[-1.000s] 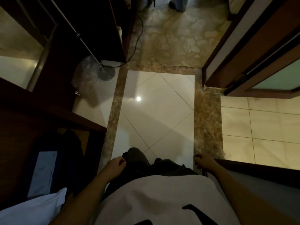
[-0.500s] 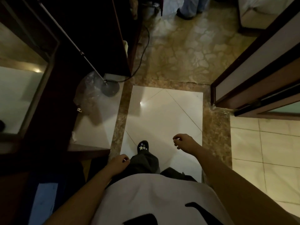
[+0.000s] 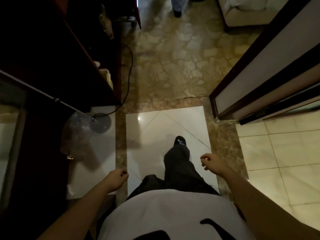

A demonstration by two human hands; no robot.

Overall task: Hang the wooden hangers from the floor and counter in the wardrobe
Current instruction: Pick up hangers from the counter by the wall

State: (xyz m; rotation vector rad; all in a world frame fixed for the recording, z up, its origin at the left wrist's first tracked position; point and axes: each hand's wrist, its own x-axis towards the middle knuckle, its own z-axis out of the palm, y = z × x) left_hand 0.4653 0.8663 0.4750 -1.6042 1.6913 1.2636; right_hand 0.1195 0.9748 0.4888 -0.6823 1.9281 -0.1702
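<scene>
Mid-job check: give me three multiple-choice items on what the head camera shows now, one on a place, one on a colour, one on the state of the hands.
1. Where is the round grey lamp base?
A. On the floor by the dark wooden cabinet, to the person's left
B. On the cream tiles to the right
C. In the right hand

2. What colour is the forward shoe?
A. White
B. Black
C. Red

3. What are the left hand and right hand holding?
A. One hanger each
B. A hanger in the left only
C. Nothing

Answers: 1 A, the base stands at the cabinet's foot. 2 B, the shoe is black with a small pale mark. 3 C, both hands are loosely curled and empty.
</scene>
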